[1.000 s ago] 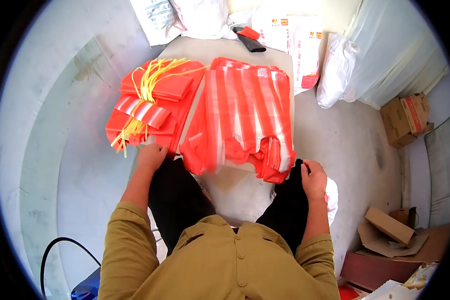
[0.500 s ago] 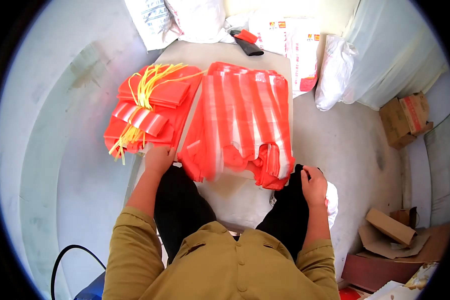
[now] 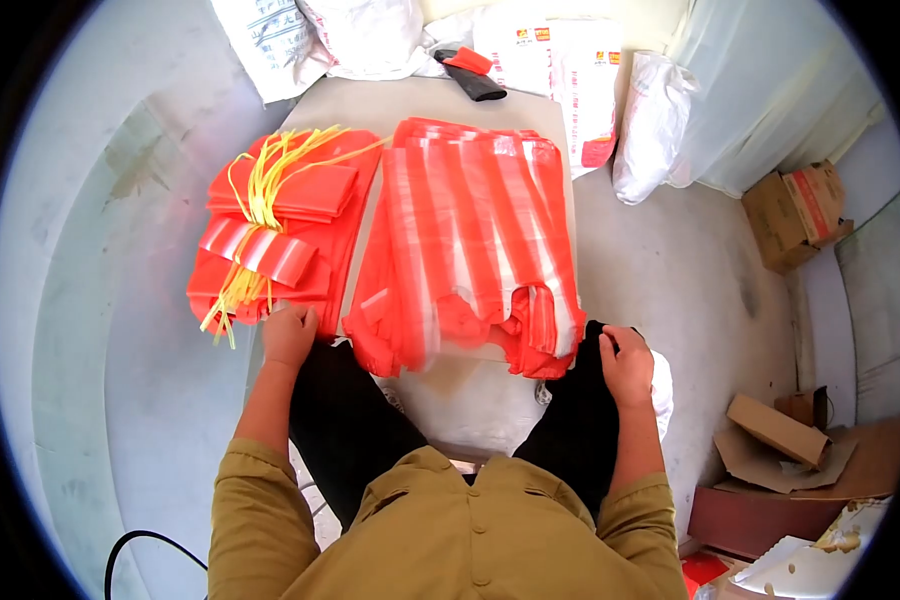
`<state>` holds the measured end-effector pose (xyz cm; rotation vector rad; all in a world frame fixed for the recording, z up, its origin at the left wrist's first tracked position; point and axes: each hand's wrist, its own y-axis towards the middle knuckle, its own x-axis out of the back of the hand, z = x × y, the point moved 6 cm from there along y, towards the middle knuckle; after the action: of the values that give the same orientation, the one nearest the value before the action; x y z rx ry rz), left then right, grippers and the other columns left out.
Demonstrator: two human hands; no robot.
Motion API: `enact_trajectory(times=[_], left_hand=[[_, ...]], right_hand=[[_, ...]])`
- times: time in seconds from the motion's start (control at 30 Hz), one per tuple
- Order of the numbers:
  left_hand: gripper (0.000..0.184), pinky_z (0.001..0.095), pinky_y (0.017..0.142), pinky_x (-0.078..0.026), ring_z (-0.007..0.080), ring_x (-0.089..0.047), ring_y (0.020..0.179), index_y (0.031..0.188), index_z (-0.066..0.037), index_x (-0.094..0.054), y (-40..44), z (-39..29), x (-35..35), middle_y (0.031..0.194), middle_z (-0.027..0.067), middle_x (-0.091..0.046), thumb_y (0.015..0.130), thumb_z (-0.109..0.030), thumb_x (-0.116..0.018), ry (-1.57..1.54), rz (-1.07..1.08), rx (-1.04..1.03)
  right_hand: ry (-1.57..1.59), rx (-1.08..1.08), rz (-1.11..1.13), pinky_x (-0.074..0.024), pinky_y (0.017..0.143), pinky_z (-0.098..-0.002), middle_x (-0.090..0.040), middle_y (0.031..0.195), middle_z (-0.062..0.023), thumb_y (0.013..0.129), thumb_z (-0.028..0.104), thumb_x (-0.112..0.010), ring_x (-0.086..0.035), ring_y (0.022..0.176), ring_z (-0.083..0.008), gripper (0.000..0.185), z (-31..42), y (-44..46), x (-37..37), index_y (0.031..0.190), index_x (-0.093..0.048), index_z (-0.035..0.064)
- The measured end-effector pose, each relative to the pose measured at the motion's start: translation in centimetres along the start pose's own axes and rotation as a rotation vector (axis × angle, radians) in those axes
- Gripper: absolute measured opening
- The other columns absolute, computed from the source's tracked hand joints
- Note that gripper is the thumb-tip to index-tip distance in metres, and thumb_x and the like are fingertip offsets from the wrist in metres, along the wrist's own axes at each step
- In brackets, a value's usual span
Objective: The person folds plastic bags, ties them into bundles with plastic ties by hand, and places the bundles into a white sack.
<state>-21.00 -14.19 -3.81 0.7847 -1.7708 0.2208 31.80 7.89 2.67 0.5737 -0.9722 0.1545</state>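
A stack of red-and-white striped plastic bags [image 3: 470,215] lies on the table before me, its cut handle ends hanging over the near edge. To its left is a pile of folded red plastic bags [image 3: 315,190], with a rolled striped bag [image 3: 260,250] and a bunch of yellow ties [image 3: 262,190] on top. My left hand [image 3: 290,332] is closed at the near edge of that pile, above my left knee; its fingertips are partly hidden, so what it holds, if anything, does not show. Curled, my right hand [image 3: 626,365] rests at my right knee, apart from the bags.
White printed sacks [image 3: 585,90] and a black-and-red item [image 3: 473,75] are at the far end of the pale table [image 3: 355,100]. A white bundle [image 3: 655,120] stands to the right. Cardboard boxes [image 3: 792,215] and flattened cardboard [image 3: 785,440] lie along the right side.
The view has shifted slightly, so the table and bags appear further left. My left hand has moved left and a little nearer to me; my right hand stays at the knee.
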Motion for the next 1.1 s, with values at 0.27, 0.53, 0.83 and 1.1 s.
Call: enact_trajectory(times=[0.27, 0.53, 0.83, 1.1], left_hand=[[0.033, 0.0512, 0.067, -0.053, 0.0402, -0.067, 0.072, 0.074, -0.004, -0.07, -0.3, 0.6, 0.1, 0.076, 0.019, -0.067, 0.093, -0.031, -0.066, 0.014, -0.029, -0.014], [0.033, 0.0516, 0.067, -0.053, 0.0414, -0.067, 0.072, 0.075, -0.004, -0.07, -0.5, 0.8, 0.1, 0.076, 0.0201, -0.068, 0.094, -0.031, -0.065, 0.036, -0.012, 0.012], [0.037, 0.0526, 0.068, -0.054, 0.0421, -0.068, 0.073, 0.076, -0.004, -0.07, -0.4, 1.5, -0.3, 0.077, 0.0206, -0.069, 0.094, -0.035, -0.064, 0.08, -0.021, 0.003], [0.039, 0.0527, 0.072, -0.054, 0.0427, -0.069, 0.078, 0.078, -0.002, -0.071, -0.4, 1.8, -0.4, 0.081, 0.0219, -0.07, 0.096, -0.036, -0.062, 0.1, 0.02, 0.045]], right_hand=[[-0.026, 0.018, 0.012, -0.0558, 0.083, -0.0434, -0.074, 0.1, -0.0133, 0.093, 0.016, -0.068, -0.069, 0.095, -0.0347, 0.015, 0.7, 0.0, -0.7, 0.102, -0.074, 0.0054], [-0.027, 0.017, 0.014, -0.0557, 0.084, -0.0438, -0.074, 0.102, -0.0129, 0.094, 0.018, -0.067, -0.069, 0.096, -0.0347, 0.017, 0.6, -0.3, -0.6, 0.104, -0.073, 0.0063], [-0.033, -0.016, 0.045, -0.0552, 0.088, -0.0428, -0.074, 0.105, -0.0118, 0.093, 0.019, -0.067, -0.068, 0.101, -0.0336, 0.018, 0.2, -0.3, -0.5, 0.105, -0.073, 0.0066], [-0.002, 0.0, 0.04, -0.055, 0.086, -0.0444, -0.072, 0.101, -0.0116, 0.093, 0.02, -0.066, -0.068, 0.099, -0.0339, 0.016, 1.0, -0.1, 0.1, 0.101, -0.072, 0.0068]])
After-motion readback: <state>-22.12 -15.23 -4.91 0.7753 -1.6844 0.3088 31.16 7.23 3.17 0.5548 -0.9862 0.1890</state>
